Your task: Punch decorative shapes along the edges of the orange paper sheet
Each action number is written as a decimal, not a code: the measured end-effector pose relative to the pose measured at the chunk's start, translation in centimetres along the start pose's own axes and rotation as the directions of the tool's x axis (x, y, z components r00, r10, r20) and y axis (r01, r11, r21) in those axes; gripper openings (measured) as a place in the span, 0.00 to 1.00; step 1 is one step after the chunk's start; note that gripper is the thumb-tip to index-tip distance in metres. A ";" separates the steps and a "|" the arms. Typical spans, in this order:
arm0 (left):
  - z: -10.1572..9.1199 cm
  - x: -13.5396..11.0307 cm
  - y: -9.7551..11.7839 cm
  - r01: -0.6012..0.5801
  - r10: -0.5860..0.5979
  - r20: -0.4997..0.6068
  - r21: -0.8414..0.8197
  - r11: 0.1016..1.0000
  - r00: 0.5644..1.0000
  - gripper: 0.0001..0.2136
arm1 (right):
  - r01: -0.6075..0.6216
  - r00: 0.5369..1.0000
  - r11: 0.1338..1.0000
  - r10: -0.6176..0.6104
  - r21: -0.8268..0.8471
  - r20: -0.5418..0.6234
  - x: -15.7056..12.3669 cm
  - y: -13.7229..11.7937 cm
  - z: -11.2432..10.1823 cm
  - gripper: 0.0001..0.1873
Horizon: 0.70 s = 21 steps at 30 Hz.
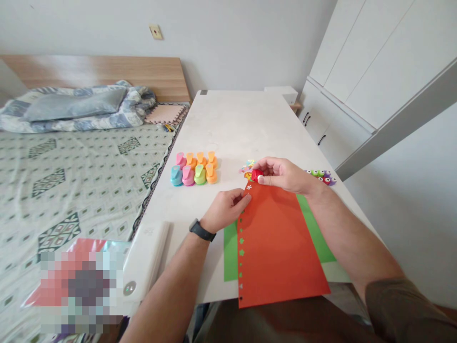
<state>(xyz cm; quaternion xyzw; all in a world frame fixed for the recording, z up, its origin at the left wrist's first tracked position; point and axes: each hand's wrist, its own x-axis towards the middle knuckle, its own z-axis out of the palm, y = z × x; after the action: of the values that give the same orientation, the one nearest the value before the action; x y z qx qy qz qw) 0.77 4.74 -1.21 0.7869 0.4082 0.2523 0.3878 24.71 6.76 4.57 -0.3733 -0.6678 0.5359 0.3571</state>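
Observation:
An orange sheet of paper (278, 247) lies over a green sheet (230, 259), with a row of small cut-out shapes down its left edge. At its upper left edge, my left hand (226, 207) pinches the paper between thumb and fingers. My right hand (280, 174) is closed around a red craft punch (256, 176) at the sheet's top left corner. Small colourful paper cut-outs (249, 166) lie just beyond the punch. Whether the punch is clamped over the paper is hidden by my fingers.
Several pink, orange, green and blue punches (194, 169) stand in two rows to the left. More punches with eye-like tops (323, 176) are partly behind my right forearm. A long white device (148, 259) lies at the table's left edge.

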 end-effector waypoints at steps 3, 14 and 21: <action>-0.2 -0.1 0.1 -0.004 0.004 -0.011 -0.004 1.000 1.000 0.19 | 0.001 1.000 1.000 -0.001 -0.011 -0.014 -0.2 -0.6 0.3 0.18; -0.3 -0.2 0.1 -0.001 0.000 -0.046 -0.034 0.999 0.999 0.18 | 0.009 0.982 1.000 -0.005 0.018 -0.189 -0.2 -1.5 0.3 0.21; 0.0 -0.1 -0.1 0.025 -0.028 -0.049 -0.065 0.998 0.998 0.18 | 0.119 0.905 0.993 -0.116 -0.019 -0.409 -0.4 -1.9 -1.6 0.24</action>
<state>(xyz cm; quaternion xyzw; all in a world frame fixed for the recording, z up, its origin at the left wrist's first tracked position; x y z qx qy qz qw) 0.68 4.71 -1.33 0.7620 0.4197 0.2797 0.4061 26.10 6.84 6.71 -0.4351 -0.5977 0.4256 0.5217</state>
